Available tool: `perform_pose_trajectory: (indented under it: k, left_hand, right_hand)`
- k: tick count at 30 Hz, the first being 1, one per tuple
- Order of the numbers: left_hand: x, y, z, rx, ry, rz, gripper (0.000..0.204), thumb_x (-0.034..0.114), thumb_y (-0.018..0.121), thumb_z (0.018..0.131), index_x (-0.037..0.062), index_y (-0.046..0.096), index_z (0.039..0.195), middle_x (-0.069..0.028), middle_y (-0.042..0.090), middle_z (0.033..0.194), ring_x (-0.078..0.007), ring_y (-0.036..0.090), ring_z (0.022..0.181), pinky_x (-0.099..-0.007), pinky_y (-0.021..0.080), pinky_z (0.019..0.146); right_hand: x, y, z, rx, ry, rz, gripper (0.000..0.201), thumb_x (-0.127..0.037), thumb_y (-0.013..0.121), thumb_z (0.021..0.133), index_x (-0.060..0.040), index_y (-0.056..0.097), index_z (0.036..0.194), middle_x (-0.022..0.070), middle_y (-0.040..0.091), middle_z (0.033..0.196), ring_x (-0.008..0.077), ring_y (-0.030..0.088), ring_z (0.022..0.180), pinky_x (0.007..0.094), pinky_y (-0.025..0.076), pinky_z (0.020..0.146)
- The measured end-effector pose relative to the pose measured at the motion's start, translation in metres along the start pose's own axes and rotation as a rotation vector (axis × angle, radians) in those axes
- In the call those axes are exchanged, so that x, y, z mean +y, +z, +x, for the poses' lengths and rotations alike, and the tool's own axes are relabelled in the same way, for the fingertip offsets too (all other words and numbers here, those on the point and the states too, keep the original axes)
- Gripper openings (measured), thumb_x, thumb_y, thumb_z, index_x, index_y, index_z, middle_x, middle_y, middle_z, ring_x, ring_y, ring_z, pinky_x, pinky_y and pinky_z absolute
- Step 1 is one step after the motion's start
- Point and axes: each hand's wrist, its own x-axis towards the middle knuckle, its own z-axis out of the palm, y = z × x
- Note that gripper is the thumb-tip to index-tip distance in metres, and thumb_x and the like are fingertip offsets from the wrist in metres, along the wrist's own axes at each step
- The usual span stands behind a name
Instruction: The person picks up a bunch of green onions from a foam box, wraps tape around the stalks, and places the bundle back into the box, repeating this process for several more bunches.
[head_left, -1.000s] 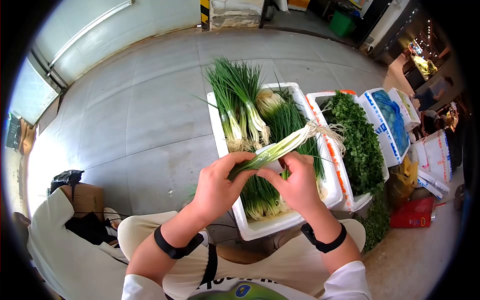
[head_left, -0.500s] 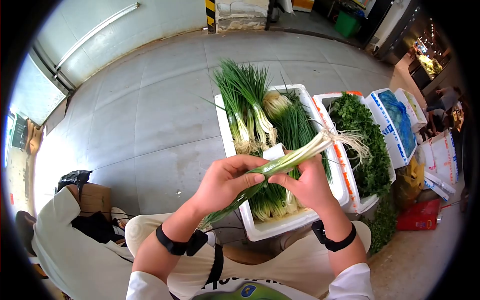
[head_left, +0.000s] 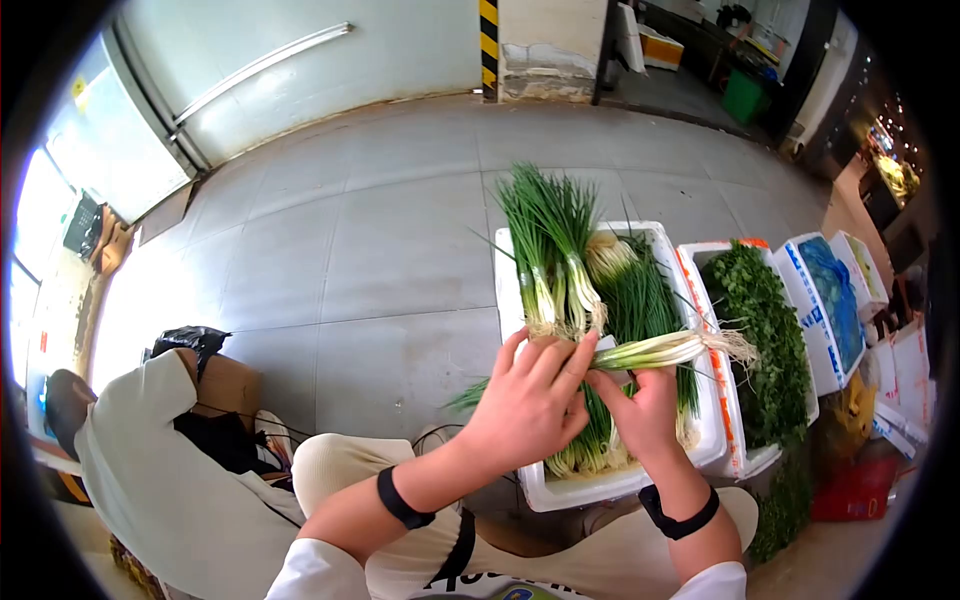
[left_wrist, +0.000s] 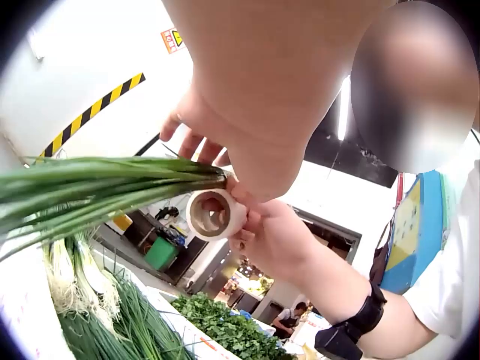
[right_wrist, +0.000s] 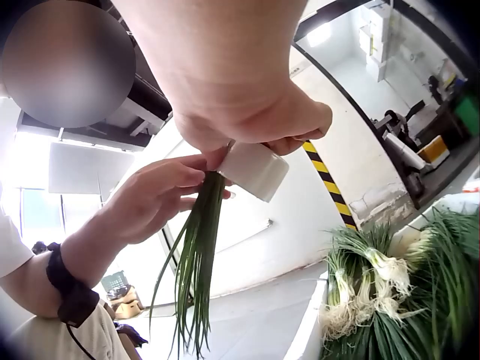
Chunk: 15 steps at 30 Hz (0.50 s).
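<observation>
I see my left hand (head_left: 525, 405) and right hand (head_left: 645, 410) pinching the scallion bundle (head_left: 650, 350) (roots pointing right) crosswise, tape roll (left_wrist: 214, 214) in the right.

Foam boxes (head_left: 622, 488) on tiled floor (head_left: 380, 250)

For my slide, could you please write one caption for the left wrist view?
Two hands hold a bunch of green onions with a roll of tape pressed against it.
</observation>
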Motion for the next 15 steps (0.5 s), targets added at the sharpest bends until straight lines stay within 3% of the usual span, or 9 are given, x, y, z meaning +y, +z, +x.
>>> perform_pose_trajectory:
  k: [5,7,11,15]
  left_hand:
    - [0.004,0.012,-0.004,0.089,0.006,0.052,0.064,0.014,0.065,0.08,-0.0017,0.05,0.141,-0.0162,0.06,0.127,-0.0332,0.055,0.121,-0.0525,0.038,0.11]
    - [0.002,0.012,-0.003,0.087,0.002,0.026,0.062,0.014,0.064,0.083,-0.0043,0.049,0.14,-0.0187,0.06,0.125,-0.0347,0.056,0.12,-0.0504,0.04,0.11]
    - [-0.007,0.016,-0.003,0.047,0.002,-0.1,0.06,0.014,0.062,0.088,-0.0074,0.046,0.141,-0.0219,0.058,0.123,-0.0364,0.055,0.115,-0.0463,0.043,0.105]
    - [-0.012,0.014,-0.002,0.005,-0.023,-0.151,0.065,0.022,0.067,0.091,-0.0067,0.044,0.144,-0.0198,0.056,0.12,-0.0351,0.055,0.108,-0.0448,0.046,0.097]
  right_hand:
    - [0.001,0.013,-0.001,0.055,-0.003,0.005,0.024,-0.018,0.079,0.081,-0.0007,0.075,0.098,0.0136,0.073,0.088,0.0312,0.069,0.08,0.0398,0.052,0.076]
    - [-0.002,0.016,0.0,0.05,0.076,0.076,0.024,-0.016,0.078,0.082,0.0008,0.074,0.099,0.0145,0.074,0.089,0.0288,0.07,0.08,0.0375,0.053,0.076]
    - [-0.015,0.013,0.0,-0.044,0.257,0.103,0.023,-0.011,0.075,0.085,0.0036,0.073,0.102,0.0154,0.074,0.093,0.0247,0.072,0.087,0.0344,0.054,0.078]
    - [-0.006,0.012,0.0,-0.122,0.253,0.199,0.026,-0.01,0.075,0.083,0.0038,0.071,0.105,0.0151,0.074,0.095,0.0245,0.072,0.087,0.0347,0.054,0.078]
